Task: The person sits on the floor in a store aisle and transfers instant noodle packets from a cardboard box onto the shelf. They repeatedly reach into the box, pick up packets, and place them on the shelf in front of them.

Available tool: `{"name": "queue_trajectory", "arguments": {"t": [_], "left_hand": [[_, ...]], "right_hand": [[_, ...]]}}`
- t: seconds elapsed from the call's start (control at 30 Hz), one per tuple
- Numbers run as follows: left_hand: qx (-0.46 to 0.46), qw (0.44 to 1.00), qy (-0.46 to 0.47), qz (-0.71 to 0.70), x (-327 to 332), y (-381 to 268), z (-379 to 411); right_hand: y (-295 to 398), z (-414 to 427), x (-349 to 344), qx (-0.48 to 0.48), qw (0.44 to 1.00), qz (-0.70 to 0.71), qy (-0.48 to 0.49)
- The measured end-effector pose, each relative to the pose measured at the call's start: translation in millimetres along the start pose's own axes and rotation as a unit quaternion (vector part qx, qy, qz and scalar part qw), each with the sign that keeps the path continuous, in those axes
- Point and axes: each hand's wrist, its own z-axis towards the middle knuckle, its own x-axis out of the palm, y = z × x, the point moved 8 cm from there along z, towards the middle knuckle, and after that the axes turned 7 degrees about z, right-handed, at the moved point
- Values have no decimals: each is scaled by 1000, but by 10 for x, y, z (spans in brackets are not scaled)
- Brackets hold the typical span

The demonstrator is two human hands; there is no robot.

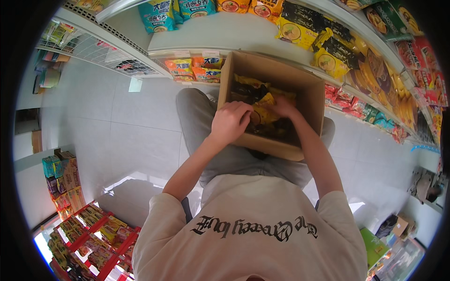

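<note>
An open cardboard box [309, 87] rests on the person's lap, with several black-and-yellow instant noodle packets [248, 86] inside. My left hand [232, 117] is at the box's left side, its fingers curled at the left end of a yellow noodle packet [262, 114]; whether they grip it is unclear. Inside the box, my right hand [283, 105] reaches onto the same packet from the right, its fingertips partly hidden in shade. Beyond the box, similar black-and-yellow packets [328, 58] lie on the white shelf.
A white shelf [218, 33] curves across the front, holding teal packets [158, 17] and orange packets [233, 6]. Orange packets [179, 68] fill a lower shelf just left of the box. Red packets [346, 98] stand low at the right. A red rack [102, 242] is behind at the left.
</note>
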Motion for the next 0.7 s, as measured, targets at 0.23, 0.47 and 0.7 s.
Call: {"name": "queue_trajectory", "arguments": {"t": [0.23,0.47,0.7], "left_hand": [[2,1000,-4,0,27,23,2],[4,1000,-6,-2,15,13,5],[-1,1000,-4,-5,10,3,12]], "right_hand": [[104,-42,-11,-14,999,-50,3],[52,8,48,-30,999,-13,31],[-72,69,71,-36,999,8,24]]}}
